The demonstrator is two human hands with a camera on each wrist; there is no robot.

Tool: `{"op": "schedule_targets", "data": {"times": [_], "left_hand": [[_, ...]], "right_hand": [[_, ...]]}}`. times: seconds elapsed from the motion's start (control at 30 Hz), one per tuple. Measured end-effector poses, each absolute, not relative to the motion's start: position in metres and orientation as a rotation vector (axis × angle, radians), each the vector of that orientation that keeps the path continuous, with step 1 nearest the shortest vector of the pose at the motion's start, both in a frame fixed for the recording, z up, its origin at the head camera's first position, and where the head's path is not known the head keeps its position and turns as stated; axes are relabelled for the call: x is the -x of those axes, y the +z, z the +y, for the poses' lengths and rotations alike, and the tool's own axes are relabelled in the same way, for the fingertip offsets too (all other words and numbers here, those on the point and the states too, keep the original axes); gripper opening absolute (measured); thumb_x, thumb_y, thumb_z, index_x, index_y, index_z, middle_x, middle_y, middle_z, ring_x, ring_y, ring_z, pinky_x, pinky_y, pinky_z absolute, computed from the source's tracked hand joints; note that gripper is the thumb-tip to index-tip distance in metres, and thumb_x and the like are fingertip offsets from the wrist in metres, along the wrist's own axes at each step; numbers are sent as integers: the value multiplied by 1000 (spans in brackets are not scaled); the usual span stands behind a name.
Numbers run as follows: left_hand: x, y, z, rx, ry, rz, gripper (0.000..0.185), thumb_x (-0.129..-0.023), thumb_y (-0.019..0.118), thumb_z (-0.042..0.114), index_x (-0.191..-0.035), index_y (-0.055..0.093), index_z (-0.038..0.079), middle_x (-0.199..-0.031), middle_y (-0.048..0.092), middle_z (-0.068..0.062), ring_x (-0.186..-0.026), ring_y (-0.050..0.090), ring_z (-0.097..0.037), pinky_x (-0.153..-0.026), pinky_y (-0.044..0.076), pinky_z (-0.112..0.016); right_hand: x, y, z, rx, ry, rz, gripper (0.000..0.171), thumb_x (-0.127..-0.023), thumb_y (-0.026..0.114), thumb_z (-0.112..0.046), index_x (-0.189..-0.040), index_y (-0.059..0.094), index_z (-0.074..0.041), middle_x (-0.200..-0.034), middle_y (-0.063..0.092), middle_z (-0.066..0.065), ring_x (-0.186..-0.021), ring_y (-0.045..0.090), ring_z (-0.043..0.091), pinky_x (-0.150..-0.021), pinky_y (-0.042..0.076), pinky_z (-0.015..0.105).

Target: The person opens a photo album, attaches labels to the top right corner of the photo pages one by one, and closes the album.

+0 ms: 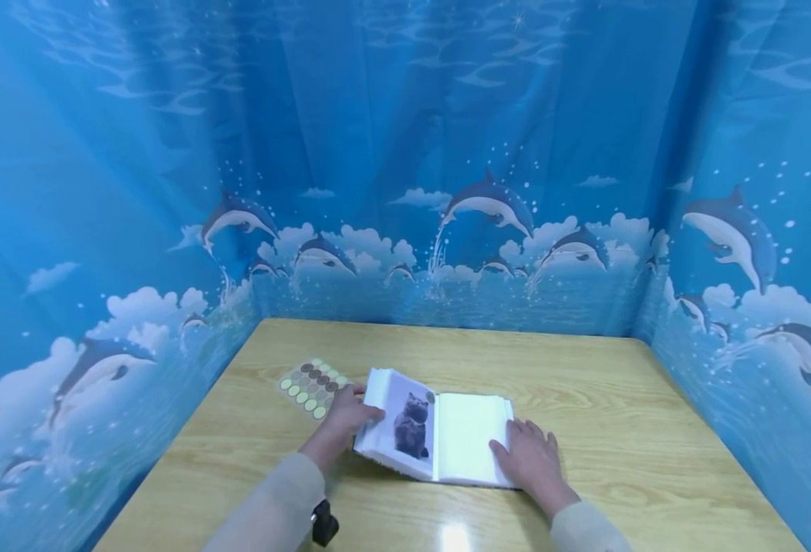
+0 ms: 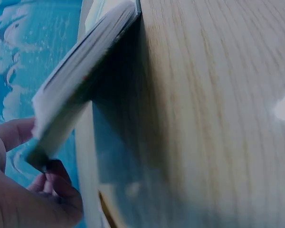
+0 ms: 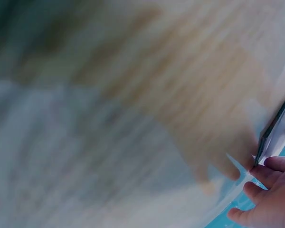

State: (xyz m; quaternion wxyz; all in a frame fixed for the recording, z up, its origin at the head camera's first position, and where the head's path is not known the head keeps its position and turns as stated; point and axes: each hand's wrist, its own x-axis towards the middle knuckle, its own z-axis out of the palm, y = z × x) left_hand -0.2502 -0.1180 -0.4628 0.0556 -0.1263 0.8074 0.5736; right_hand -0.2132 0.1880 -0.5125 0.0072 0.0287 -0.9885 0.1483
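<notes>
A thick white book lies open on the wooden table. Its left page carries a picture of a grey cat; the right page is blank. My left hand grips the left stack of pages at its outer edge and holds it tilted up off the table. In the left wrist view the thumb lies on top of that stack and the fingers curl beneath it. My right hand rests flat on the right page near its outer edge. The right wrist view is blurred; the fingers touch the book's edge.
A sheet of round stickers in green and brown tones lies on the table just left of the book. Blue curtains printed with dolphins close in the table on three sides. A black wrist camera sits on the left sleeve.
</notes>
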Motion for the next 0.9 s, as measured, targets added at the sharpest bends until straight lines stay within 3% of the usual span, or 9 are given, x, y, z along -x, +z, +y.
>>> {"op": "schedule_targets", "data": {"times": [0.13, 0.3, 0.57, 0.67, 0.77, 0.9], "left_hand": [[250, -450, -106, 289, 1720, 2496, 66, -81, 73, -5, -140, 43, -2, -113, 58, -24, -94, 65, -36, -71, 61, -43], [251, -438, -85, 195, 1694, 2543, 61, -83, 73, -1, -139, 47, 2, -102, 58, -15, -88, 62, -29, -71, 60, -39], [246, -431, -40, -26, 1733, 2546, 57, -85, 76, 7, -136, 52, 0, -94, 56, -9, -79, 58, -20, -63, 54, -30], [244, -434, -24, -103, 1656, 2566, 47, -89, 73, 17, -131, 58, 2, -97, 60, -6, -84, 59, -19, -69, 55, -32], [238, -441, -13, -218, 1493, 2608, 35, -95, 67, 24, -125, 65, 5, -105, 64, -5, -95, 61, -19, -82, 56, -39], [226, -455, -8, -484, 1139, 2717, 27, -96, 63, 20, -117, 70, 4, -114, 67, -8, -108, 61, -24, -95, 51, -44]], "right_hand": [[213, -513, 188, -93, 457, -3086, 63, -99, 54, -37, -139, 47, 11, -144, 44, 32, -135, 34, 52, -109, 17, 73], [213, -512, 189, -108, 454, -3079, 63, -99, 54, -38, -138, 48, 10, -143, 45, 31, -134, 35, 53, -108, 18, 74], [211, -511, 192, -116, 476, -3057, 57, -100, 53, -36, -136, 51, 9, -141, 49, 30, -134, 36, 51, -109, 19, 73], [212, -512, 192, -152, 513, -3032, 50, -101, 51, -31, -133, 55, 7, -138, 53, 27, -133, 38, 51, -108, 20, 73], [212, -511, 195, -197, 577, -2993, 40, -101, 49, -21, -130, 59, 5, -133, 58, 24, -131, 41, 50, -106, 22, 74], [213, -508, 201, -228, 623, -2933, 34, -100, 48, -11, -127, 61, 5, -128, 61, 24, -127, 46, 49, -104, 27, 74]]}}
